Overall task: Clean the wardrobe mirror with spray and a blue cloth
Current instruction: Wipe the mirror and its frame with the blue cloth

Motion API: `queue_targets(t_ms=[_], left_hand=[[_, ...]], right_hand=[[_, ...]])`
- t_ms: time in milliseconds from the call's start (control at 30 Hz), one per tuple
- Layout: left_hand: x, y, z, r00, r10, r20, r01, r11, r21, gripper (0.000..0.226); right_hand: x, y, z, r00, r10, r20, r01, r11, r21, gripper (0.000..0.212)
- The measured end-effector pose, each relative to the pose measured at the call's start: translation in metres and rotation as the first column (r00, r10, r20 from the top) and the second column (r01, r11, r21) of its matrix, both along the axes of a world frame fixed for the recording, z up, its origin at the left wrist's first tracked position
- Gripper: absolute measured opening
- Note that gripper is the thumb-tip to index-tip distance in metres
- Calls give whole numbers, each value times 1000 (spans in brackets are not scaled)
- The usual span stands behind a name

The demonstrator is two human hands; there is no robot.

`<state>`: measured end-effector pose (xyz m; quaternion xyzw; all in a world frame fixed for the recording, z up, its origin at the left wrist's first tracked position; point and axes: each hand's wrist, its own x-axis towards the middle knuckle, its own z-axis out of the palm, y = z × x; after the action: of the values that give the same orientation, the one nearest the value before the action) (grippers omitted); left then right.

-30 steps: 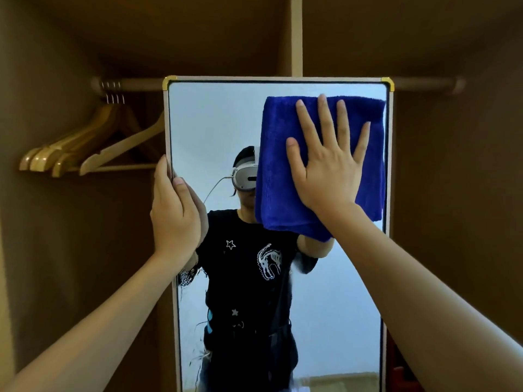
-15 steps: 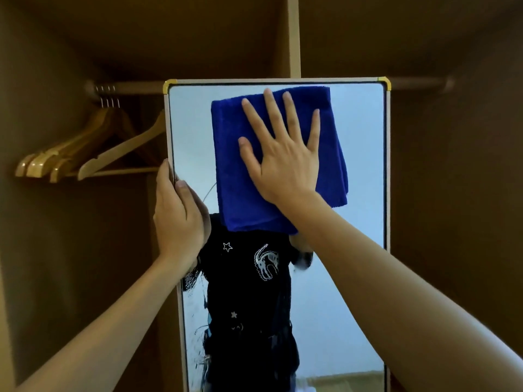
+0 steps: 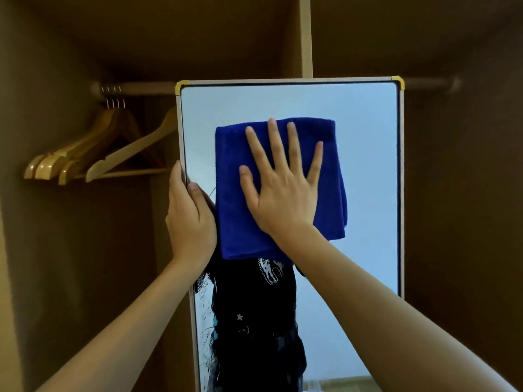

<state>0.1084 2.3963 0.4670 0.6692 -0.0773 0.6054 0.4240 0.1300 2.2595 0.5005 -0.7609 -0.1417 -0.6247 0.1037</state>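
Observation:
A tall mirror [image 3: 368, 165] with a pale frame and yellow top corners stands upright inside the wardrobe. My right hand [image 3: 283, 190] lies flat with spread fingers on a folded blue cloth [image 3: 331, 193], pressing it against the upper middle of the glass. My left hand [image 3: 188, 219] grips the mirror's left edge, thumb on the glass side and fingers wrapped behind the frame. Wet streaks show on the lower left of the glass. No spray bottle is in view.
Several wooden hangers [image 3: 93, 157] hang on the rail [image 3: 135, 87] at the left, close to the mirror's left edge. A vertical wardrobe divider [image 3: 305, 35] rises behind the mirror. Brown wardrobe walls close in on both sides.
My right hand has swept the cloth from the mirror's top right corner leftward, then downward toward the middle. My left hand has kept its hold on the left edge.

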Motion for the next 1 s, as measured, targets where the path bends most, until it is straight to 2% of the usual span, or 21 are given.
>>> queue_targets(t_ms=[200, 367, 567, 767, 1000], left_hand=[[8, 7, 0, 995, -99, -18, 99, 995, -18, 45], [11, 10, -2, 994, -105, 9, 105, 994, 6, 46], [3, 6, -1, 989, -145, 7, 146, 989, -30, 44], [1, 10, -2, 967, -256, -6, 255, 965, -52, 47], [-10, 15, -1, 883, -463, 74, 468, 881, -71, 47]], right_hand=[[2, 19, 41, 999, -13, 33, 18, 985, -174, 58], [6, 9, 62, 999, -19, 45, 24, 993, -114, 58], [2, 3, 21, 999, -34, 34, 33, 999, 43, 58], [0, 27, 0, 998, -60, 8, 60, 998, -8, 59], [-1, 54, 46, 999, -33, 41, 37, 994, -102, 58]])
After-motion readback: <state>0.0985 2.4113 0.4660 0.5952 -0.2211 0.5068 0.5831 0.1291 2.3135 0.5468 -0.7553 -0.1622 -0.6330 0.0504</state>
